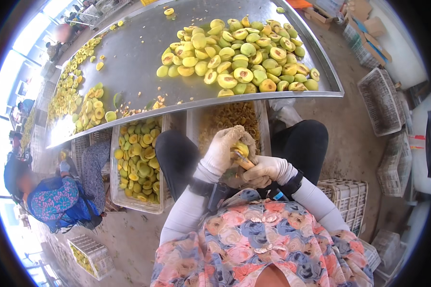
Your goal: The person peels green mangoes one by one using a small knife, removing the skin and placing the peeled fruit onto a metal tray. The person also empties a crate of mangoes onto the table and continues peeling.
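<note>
My left hand (227,145), in a soiled glove, grips a yellow-green halved fruit (241,148). Against the fruit is the metal end of a wooden-handled tool (245,163); its exact kind cannot be told. My right hand (264,172), also gloved, is closed around the handle. Both hands are close together above my lap. Beyond them, a heap of halved fruits (244,75), some showing brown centres, lies on a metal table (136,53). Below the hands and partly under the table stands a crate (264,125) of brownish-yellow scraps (233,116).
The table's raised metal edge (201,104) runs just beyond my knees. A crate of fruit halves (116,193) stands to my left, near a seated person (57,197). Plastic crates (344,201) stand at the right. More fruit pieces (70,84) line the table's far left.
</note>
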Demonstrator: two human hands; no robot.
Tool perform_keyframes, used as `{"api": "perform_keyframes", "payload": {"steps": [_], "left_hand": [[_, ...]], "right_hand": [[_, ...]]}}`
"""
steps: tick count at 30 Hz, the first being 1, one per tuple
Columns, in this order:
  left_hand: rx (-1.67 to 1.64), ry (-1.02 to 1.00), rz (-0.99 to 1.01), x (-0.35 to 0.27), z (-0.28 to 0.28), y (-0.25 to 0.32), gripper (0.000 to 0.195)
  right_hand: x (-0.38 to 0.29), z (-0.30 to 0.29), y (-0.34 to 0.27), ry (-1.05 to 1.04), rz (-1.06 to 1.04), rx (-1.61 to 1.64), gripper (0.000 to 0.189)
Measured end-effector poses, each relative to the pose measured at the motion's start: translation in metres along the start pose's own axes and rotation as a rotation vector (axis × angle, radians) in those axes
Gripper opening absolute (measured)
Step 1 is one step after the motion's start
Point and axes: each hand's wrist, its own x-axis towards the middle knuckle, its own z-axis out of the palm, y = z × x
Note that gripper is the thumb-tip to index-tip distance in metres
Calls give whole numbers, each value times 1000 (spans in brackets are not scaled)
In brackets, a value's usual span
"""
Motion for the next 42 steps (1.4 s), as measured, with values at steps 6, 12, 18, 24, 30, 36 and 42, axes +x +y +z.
{"api": "perform_keyframes", "payload": {"steps": [6, 12, 18, 24, 30, 36, 42], "left_hand": [[568, 250, 241, 1, -54, 30, 14], [915, 899, 251, -46, -150, 93, 32], [1271, 717, 273, 61, -147, 83, 45], [1325, 602, -43, 189, -98, 52, 61], [1516, 623, -90, 211, -89, 44, 74], [-6, 440, 66, 144, -77, 49, 36], [44, 325, 261, 56, -54, 11, 27]], "right_hand": [[-7, -17, -16, 291, -63, -284, 18], [18, -26, -24, 768, -125, -484, 24], [34, -33, -16, 787, -188, -459, 25], [25, -38, -14, 882, -238, -364, 24], [30, -42, -13, 862, -255, -357, 23], [24, -41, -9, 987, -287, -428, 24], [17, -6, -15, 1047, -756, -1079, 20]]}}
